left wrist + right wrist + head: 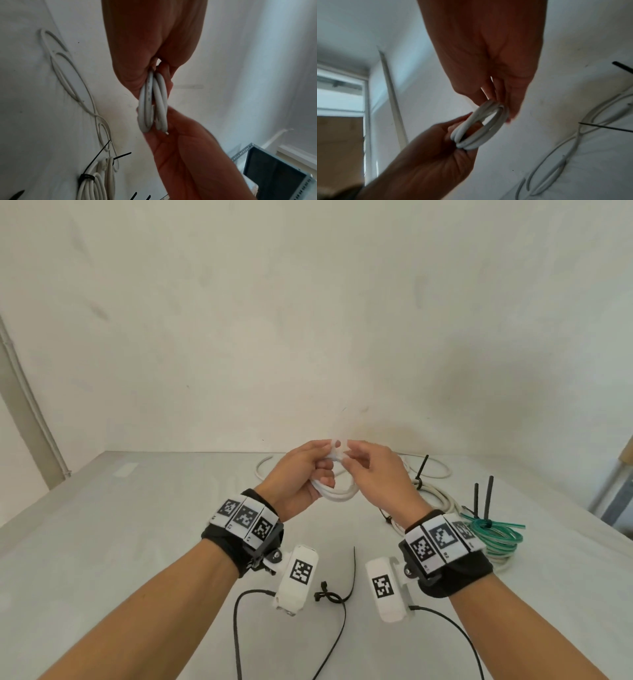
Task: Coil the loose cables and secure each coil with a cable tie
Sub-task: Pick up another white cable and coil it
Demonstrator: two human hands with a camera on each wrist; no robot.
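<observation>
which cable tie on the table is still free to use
On the grey table, look at the near edge, between the two forearms. The loose black cable tie lies there alone on bare tabletop, unlike the ties by the right wrist, which already bind cable coils.

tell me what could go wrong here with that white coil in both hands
1. The white coil has no tie on it yet; only the left hand and right hand hold its loops, so they may spring apart if either grip slackens.
2. The loose black cable tie lies on the table near the wrists; reaching for it leaves one hand holding the coil.
</observation>
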